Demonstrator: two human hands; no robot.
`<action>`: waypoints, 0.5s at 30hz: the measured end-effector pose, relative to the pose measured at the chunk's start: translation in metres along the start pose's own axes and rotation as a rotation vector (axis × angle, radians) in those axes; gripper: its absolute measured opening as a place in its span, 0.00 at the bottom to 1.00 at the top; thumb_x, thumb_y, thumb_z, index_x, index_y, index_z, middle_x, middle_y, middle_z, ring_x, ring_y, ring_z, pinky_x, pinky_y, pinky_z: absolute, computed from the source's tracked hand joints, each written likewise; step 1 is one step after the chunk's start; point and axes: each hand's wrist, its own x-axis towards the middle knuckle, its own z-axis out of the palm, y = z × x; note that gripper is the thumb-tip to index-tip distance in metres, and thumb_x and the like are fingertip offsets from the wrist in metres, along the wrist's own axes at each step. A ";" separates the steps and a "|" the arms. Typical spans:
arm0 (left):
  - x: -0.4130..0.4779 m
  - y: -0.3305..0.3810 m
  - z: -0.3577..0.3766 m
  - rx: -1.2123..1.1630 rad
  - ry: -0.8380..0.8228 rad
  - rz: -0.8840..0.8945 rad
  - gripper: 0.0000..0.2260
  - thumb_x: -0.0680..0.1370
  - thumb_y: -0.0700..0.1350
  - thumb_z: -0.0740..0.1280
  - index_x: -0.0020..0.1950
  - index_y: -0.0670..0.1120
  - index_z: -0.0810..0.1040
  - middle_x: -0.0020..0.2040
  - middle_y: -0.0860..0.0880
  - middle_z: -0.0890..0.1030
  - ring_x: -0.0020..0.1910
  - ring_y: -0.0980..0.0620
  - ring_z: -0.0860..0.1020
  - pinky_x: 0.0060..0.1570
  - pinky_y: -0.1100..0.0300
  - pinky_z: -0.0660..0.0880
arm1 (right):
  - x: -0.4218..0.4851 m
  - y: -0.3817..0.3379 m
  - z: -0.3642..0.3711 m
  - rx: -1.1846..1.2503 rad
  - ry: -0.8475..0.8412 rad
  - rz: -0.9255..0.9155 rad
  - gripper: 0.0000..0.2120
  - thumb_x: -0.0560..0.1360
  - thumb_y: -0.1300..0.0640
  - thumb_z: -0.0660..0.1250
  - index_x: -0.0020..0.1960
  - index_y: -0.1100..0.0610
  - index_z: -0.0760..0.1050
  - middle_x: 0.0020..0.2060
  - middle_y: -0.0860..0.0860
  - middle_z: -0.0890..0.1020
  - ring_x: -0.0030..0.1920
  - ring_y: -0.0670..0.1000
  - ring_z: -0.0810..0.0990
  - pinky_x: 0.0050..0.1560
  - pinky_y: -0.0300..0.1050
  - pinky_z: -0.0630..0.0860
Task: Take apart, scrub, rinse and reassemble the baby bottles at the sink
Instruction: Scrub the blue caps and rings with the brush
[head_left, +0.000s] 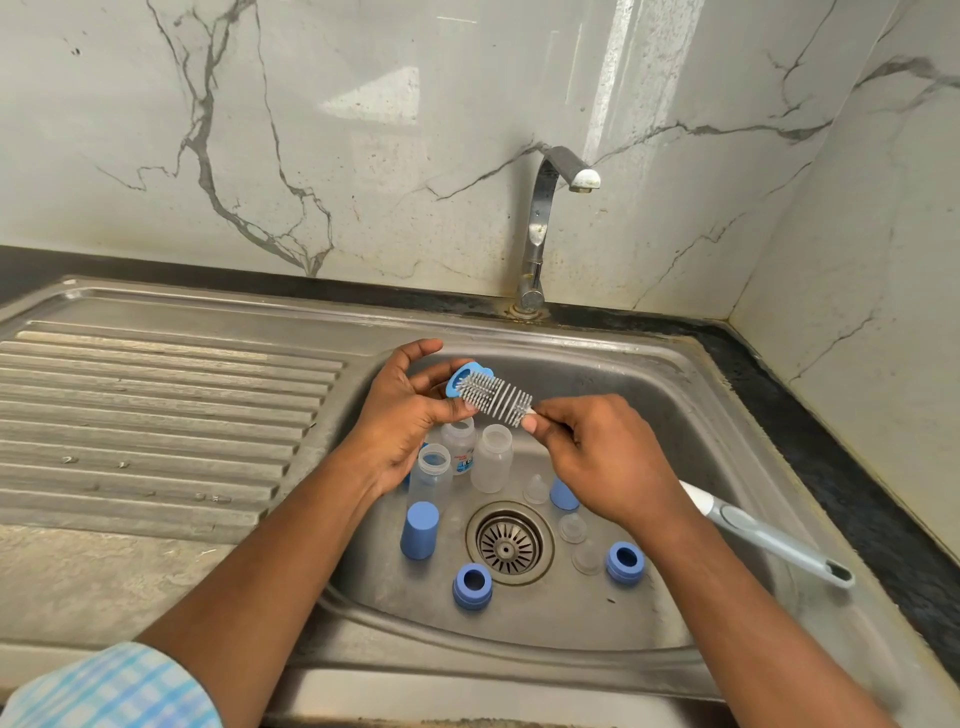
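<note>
Your left grip (410, 410) is curled round a blue collar ring (460, 376), thumb and fingers pinching its rim, held up over the back left of the sink (649, 384). Your right grip (597, 457) is closed on the bottle brush (496, 397), pinching the stem just behind the grey bristle head. The bristles lie against the ring's opening. The brush's long grey handle runs back under your right wrist and out over the sink's right rim.

Below your hands, on the sink floor, 3 clear bottles stand upright and uncapped, close together behind the drain (509, 543): 1 at the left (434, 475), 1 with a printed label behind it (460, 441), and 1 to the right (492, 457). 2 blue caps are there too, 1 standing left of the drain (420, 530) and 1 partly hidden by your right grip (562, 494). 2 more blue collars sit in front, 1 near the drain's left edge (471, 586), 1 to its right (625, 563). 3 clear teats lie right of the drain (536, 488) (573, 527) (587, 557).

The tap (540, 228) stands at the back, its spout turned right. The ribbed draining board (156, 415) lies to the left, and the dark tabletop (831, 415) borders the sink on the right. A blue checked sleeve (104, 691) shows on your left arm.
</note>
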 end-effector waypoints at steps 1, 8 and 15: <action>0.000 0.001 -0.001 -0.019 -0.007 0.000 0.30 0.67 0.23 0.70 0.62 0.48 0.71 0.52 0.46 0.86 0.52 0.50 0.84 0.49 0.57 0.81 | 0.000 -0.002 0.001 -0.013 0.004 0.001 0.15 0.81 0.46 0.63 0.37 0.50 0.74 0.24 0.46 0.71 0.27 0.46 0.69 0.29 0.43 0.62; -0.003 -0.001 0.006 -0.049 -0.113 -0.026 0.28 0.69 0.21 0.67 0.60 0.47 0.71 0.50 0.48 0.86 0.49 0.52 0.84 0.46 0.60 0.81 | 0.004 0.003 -0.001 -0.003 0.110 0.078 0.15 0.81 0.48 0.63 0.35 0.47 0.71 0.23 0.45 0.69 0.26 0.46 0.67 0.29 0.43 0.58; -0.004 0.001 0.004 -0.050 -0.061 -0.009 0.28 0.71 0.22 0.66 0.61 0.49 0.72 0.51 0.46 0.85 0.48 0.52 0.84 0.49 0.59 0.81 | 0.001 0.000 -0.001 -0.013 0.038 -0.018 0.16 0.81 0.47 0.62 0.36 0.50 0.73 0.23 0.45 0.69 0.26 0.46 0.68 0.29 0.41 0.59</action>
